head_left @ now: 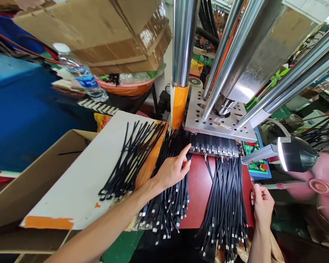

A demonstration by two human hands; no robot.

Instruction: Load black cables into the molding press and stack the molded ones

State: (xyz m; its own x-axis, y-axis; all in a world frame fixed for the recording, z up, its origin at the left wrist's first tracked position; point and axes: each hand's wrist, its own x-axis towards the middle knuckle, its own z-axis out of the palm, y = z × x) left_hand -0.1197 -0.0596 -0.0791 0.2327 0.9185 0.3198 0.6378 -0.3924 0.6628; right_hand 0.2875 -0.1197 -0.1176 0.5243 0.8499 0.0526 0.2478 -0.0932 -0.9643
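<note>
My left hand (pixel 173 171) reaches over a bundle of black cables (pixel 164 204), its index finger stretched to the left end of the black mould block (pixel 215 144) and its thumb apart. Along the front of that block sits a row of metal-tipped plugs, and more black cables (pixel 226 197) hang from it over the red table (pixel 197 193). My right hand (pixel 263 202) is by the table's right edge with fingers curled and thumb pressed on them. Whatever it may hold is hidden. Another bunch of black cables (pixel 128 160) lies on the white board (pixel 82 182) at left.
Above the block stands a press with a drilled metal plate (pixel 194 122) and steel columns (pixel 184 44). On the right are a control box (pixel 253 166), a lamp (pixel 296 154) and a pink fan (pixel 318 186). A water bottle (pixel 80 73) and cardboard box (pixel 98 33) are at upper left.
</note>
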